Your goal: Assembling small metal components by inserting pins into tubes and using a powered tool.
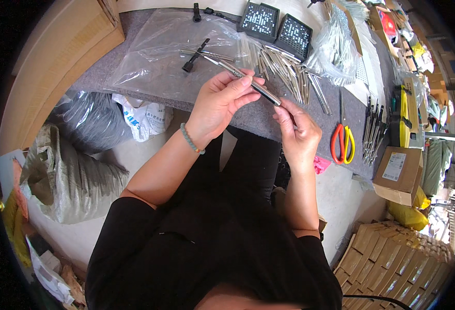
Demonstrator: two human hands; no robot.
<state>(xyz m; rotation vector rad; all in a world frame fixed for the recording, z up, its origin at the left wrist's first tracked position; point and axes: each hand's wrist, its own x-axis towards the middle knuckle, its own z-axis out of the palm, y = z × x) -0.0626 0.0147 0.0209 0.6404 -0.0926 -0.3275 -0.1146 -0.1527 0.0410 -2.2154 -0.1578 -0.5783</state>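
Observation:
Slanting over the table's near edge is a slim silver metal tube (265, 93), with a thinner rod reaching out toward the upper left. My left hand (219, 101) pinches it near its middle between thumb and fingers. At its lower right end, the thumb and fingertips of my right hand (301, 132) close on the tube. Beyond my left hand, a black fitting with a narrow stem (196, 55) lies on a clear plastic bag (147, 59). A loose pile of silver tubes (284, 70) spreads just past both hands.
Two black trays of small pale parts (259, 20) stand at the back. Scissors with red and yellow handles (343, 144) lie right, beside black-tipped rods (373, 126). A plastic bag of rods (336, 49) sits behind. A cardboard box (399, 174) is far right; sacks (72, 175) stand left.

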